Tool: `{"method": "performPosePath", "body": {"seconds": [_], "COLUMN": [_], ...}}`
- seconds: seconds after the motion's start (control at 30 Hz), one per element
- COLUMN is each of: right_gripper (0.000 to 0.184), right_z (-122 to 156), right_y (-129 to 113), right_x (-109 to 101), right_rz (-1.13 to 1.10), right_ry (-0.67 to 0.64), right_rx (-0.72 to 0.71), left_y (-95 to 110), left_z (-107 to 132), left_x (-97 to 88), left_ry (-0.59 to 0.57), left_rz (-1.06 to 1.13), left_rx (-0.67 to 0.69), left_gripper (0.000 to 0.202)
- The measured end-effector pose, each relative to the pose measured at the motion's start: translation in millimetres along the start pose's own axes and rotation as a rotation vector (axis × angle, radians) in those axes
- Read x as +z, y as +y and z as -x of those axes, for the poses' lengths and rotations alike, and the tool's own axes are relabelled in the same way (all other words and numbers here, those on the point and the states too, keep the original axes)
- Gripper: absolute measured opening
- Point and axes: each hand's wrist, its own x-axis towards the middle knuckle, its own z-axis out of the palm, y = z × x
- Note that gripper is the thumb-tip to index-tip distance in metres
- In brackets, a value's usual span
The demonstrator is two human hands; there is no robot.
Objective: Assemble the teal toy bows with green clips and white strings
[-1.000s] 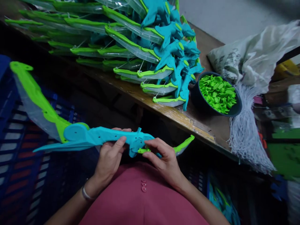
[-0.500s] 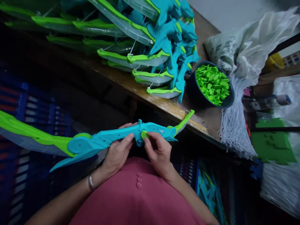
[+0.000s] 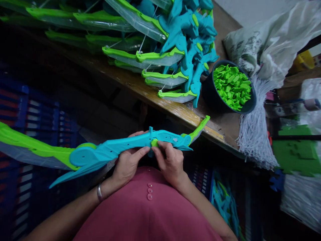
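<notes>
A toy bow with a turquoise middle and lime-green limbs lies across in front of my body. My left hand is wrapped round its grip from below, thumb along the near edge. With thumb and fingertips, my right hand pinches a small lime-green plastic piece against the bow's middle, beside the upright peg. Whether the piece is seated in the bow cannot be seen, since my fingers cover part of it.
Stacked turquoise and green toy bows fill the wooden table. A dark bucket holds many green pieces. White strings hang over the edge beside a white sack. Blue crates stand at left; another crate below right holds bows.
The green piece has turned flatter against the bow's middle, and my left thumb has moved towards it. The view has shifted slightly.
</notes>
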Motion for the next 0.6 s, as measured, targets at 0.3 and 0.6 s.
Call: {"method": "performPosePath", "body": {"seconds": [0.3, 0.6], "right_gripper": [0.009, 0.037], "right_z": [4, -43], "right_y": [-2, 9], "right_x": [5, -19], "right_rz": [-0.232, 0.004], "right_ry": [0.000, -0.236], "right_rx": [0.252, 0.042], "left_y": [2, 19], "left_z": [0, -2], "left_x": [0.7, 12.3], "left_ry": [-0.077, -0.064], "left_rz": [-0.201, -0.268], "left_rx": [0.139, 0.084], "left_gripper": [0.051, 0.040]}}
